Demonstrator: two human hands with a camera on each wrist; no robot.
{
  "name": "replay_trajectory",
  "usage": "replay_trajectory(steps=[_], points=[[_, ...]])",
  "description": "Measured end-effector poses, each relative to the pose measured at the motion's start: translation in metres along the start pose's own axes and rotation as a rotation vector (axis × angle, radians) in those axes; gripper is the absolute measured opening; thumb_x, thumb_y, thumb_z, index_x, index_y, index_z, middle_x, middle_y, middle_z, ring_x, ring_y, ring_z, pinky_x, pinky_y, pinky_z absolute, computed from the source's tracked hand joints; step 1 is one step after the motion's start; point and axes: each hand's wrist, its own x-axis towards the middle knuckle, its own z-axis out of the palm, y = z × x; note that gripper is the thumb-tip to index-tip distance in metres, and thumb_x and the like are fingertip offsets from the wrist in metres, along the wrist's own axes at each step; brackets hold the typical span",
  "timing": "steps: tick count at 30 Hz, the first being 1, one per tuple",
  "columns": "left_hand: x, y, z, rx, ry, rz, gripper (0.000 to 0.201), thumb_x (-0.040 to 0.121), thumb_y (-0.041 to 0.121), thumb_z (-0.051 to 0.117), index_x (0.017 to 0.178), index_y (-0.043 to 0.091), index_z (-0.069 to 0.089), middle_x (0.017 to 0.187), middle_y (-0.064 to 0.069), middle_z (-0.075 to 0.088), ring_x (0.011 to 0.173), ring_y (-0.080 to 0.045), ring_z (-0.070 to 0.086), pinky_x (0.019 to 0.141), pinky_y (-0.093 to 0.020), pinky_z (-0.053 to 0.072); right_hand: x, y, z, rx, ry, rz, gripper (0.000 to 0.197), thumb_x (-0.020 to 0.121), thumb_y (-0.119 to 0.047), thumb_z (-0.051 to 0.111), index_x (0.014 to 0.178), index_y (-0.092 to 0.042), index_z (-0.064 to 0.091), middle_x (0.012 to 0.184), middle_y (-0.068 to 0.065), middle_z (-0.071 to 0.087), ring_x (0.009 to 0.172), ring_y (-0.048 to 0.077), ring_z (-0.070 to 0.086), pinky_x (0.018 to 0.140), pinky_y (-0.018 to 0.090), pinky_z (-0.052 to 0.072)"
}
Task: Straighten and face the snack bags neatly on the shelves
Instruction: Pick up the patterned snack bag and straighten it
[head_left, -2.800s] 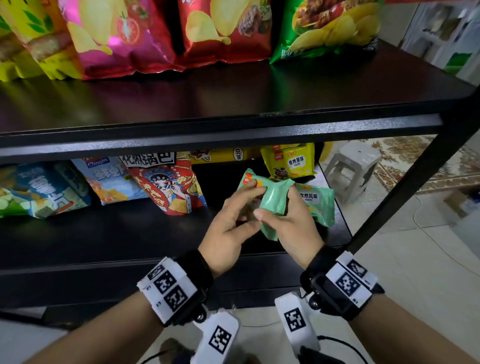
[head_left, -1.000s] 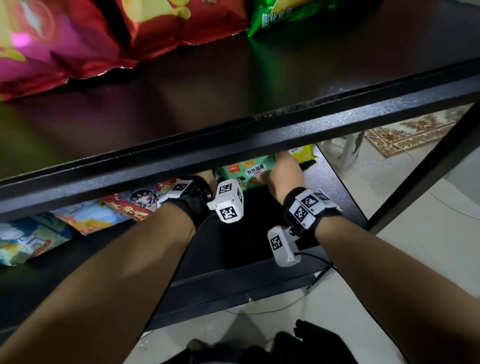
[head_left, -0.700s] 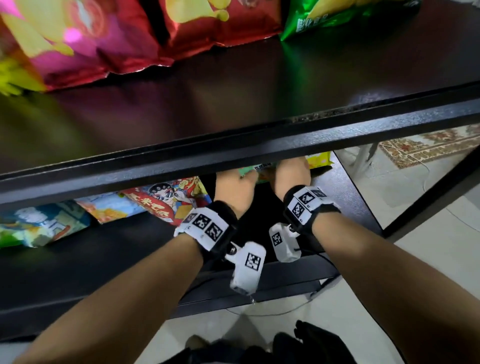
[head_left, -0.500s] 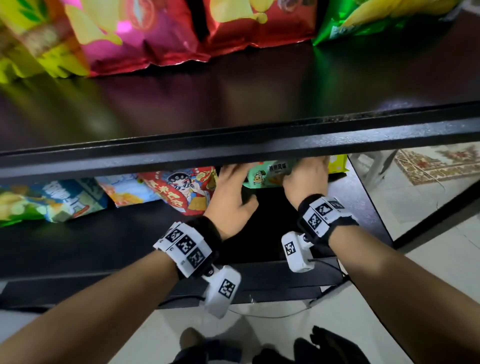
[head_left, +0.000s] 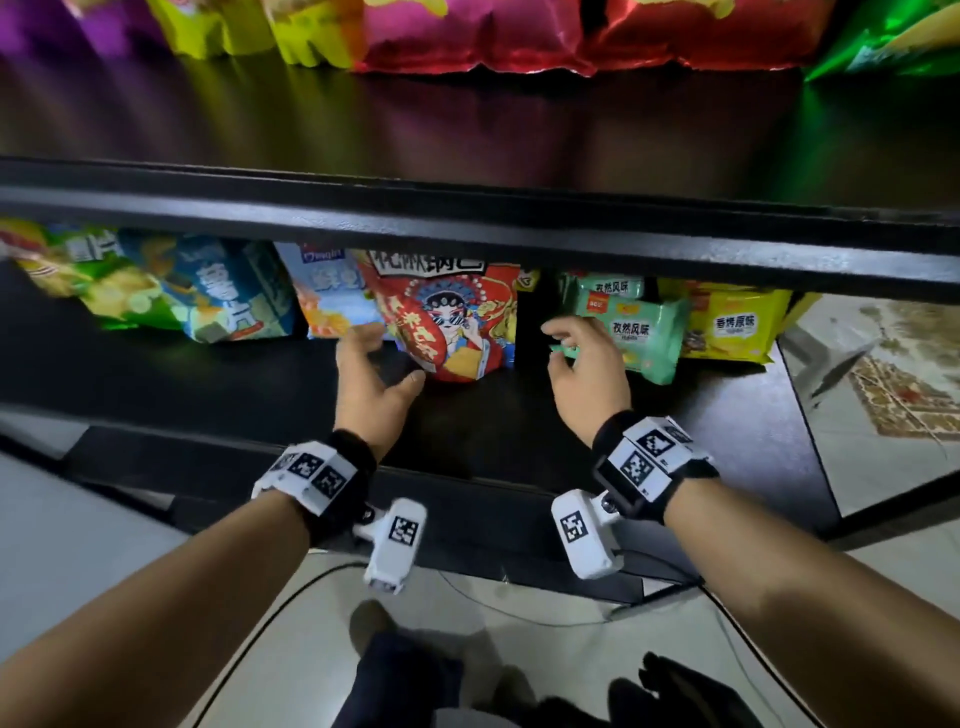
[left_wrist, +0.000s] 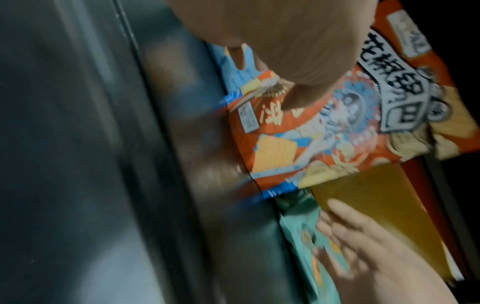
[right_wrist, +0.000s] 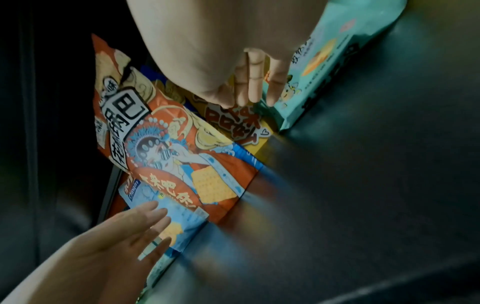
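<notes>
Both hands empty, fingers loosely spread: left hand (head_left: 375, 382) at red opera-face snack bag (head_left: 451, 317) on lower shelf (head_left: 208, 384), right hand (head_left: 584, 364) beside mint-green snack bag (head_left: 641, 332) (likely squaring fronts outward).

Two black shelves (head_left: 467, 228) show. On the lower one: one red snack bag (head_left: 457, 322), two mint-green packs (head_left: 644, 332), one yellow pack (head_left: 732, 325), one light-blue bag (head_left: 332, 296), one dark-blue bag (head_left: 228, 291), one green chip bag (head_left: 98, 280). Two hands, left (head_left: 371, 384) and right (head_left: 587, 374).
</notes>
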Motion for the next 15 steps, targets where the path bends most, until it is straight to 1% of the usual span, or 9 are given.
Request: replay_trajectory(steps=[2,3,5,6,9,11,12,13,15], points=[[0.019,0.0,-0.001,-0.061,-0.034,-0.087,0.078,0.074,0.013,0.088,0.135,0.011,0.039,0.141,-0.01,0.046,0.13,-0.02,0.045,0.11,-0.034,0.038,0.003,-0.001,0.008,0.002,-0.043,0.046,0.04,0.09,0.007,0.051,0.125,-0.011,0.06,0.125,0.007,0.058,0.115,0.02,0.056,0.095,0.019,0.039],[0.026,0.001,0.0,-0.101,-0.053,-0.102,0.082,0.072,0.014,0.089,0.136,0.011,0.038,0.142,-0.01,0.047,0.131,-0.02,0.045,0.111,-0.036,0.038,0.005,-0.002,0.012,-0.002,-0.071,0.07,0.043,0.09,0.007,0.05,0.129,-0.01,0.057,0.128,0.007,0.058,0.118,0.021,0.055,0.098,0.021,0.04],[0.036,0.003,0.003,-0.15,-0.077,-0.094,0.078,0.07,0.01,0.09,0.129,0.013,0.04,0.134,-0.007,0.056,0.124,-0.018,0.053,0.105,-0.037,0.044,0.011,-0.005,0.02,0.006,-0.147,0.107,0.043,0.091,0.005,0.051,0.132,-0.009,0.055,0.131,0.008,0.059,0.12,0.021,0.055,0.1,0.027,0.042],[0.038,0.004,0.004,-0.149,-0.086,-0.091,0.076,0.069,0.009,0.09,0.126,0.015,0.041,0.128,-0.004,0.06,0.117,-0.017,0.057,0.1,-0.035,0.046,0.013,-0.006,0.023,0.028,-0.187,0.118,0.038,0.093,0.003,0.051,0.129,-0.008,0.057,0.128,0.009,0.062,0.117,0.021,0.057,0.097,0.028,0.044],[0.04,0.003,0.001,-0.17,-0.14,-0.089,0.07,0.067,0.004,0.09,0.126,0.007,0.051,0.117,-0.006,0.068,0.103,-0.013,0.065,0.091,-0.03,0.054,0.013,-0.011,0.036,0.104,-0.23,0.132,0.012,0.097,-0.002,0.049,0.098,-0.01,0.058,0.097,0.008,0.064,0.09,0.019,0.057,0.08,0.028,0.044],[0.039,-0.006,-0.007,-0.205,-0.176,-0.08,0.064,0.066,0.0,0.089,0.122,0.005,0.059,0.108,0.0,0.072,0.091,0.0,0.069,0.082,-0.019,0.057,0.011,-0.011,0.043,0.11,-0.218,0.135,0.017,0.099,-0.005,0.047,0.084,-0.01,0.054,0.078,0.007,0.055,0.073,0.017,0.049,0.07,0.03,0.041],[0.039,-0.011,-0.012,-0.205,-0.184,-0.076,0.061,0.065,-0.001,0.089,0.118,0.007,0.06,0.105,0.004,0.071,0.087,0.006,0.069,0.078,-0.013,0.055,0.01,-0.01,0.045,0.096,-0.225,0.13,0.023,0.099,-0.005,0.047,0.078,-0.01,0.053,0.071,0.005,0.052,0.068,0.017,0.047,0.067,0.032,0.04],[0.038,-0.016,-0.018,-0.208,-0.191,-0.081,0.059,0.063,-0.002,0.089,0.114,0.01,0.061,0.104,0.005,0.071,0.087,0.006,0.069,0.077,-0.011,0.054,0.009,-0.009,0.047,0.084,-0.236,0.119,0.03,0.099,-0.004,0.047,0.07,-0.013,0.051,0.066,0.002,0.049,0.064,0.017,0.045,0.065,0.033,0.039],[0.038,-0.022,-0.029,-0.235,-0.218,-0.119,0.061,0.061,-0.002,0.09,0.112,0.012,0.06,0.108,0.001,0.072,0.096,-0.004,0.071,0.085,-0.02,0.056,0.008,-0.009,0.048,0.072,-0.263,0.113,0.041,0.098,-0.001,0.047,0.062,-0.021,0.049,0.062,-0.003,0.048,0.061,0.014,0.045,0.064,0.032,0.037]])
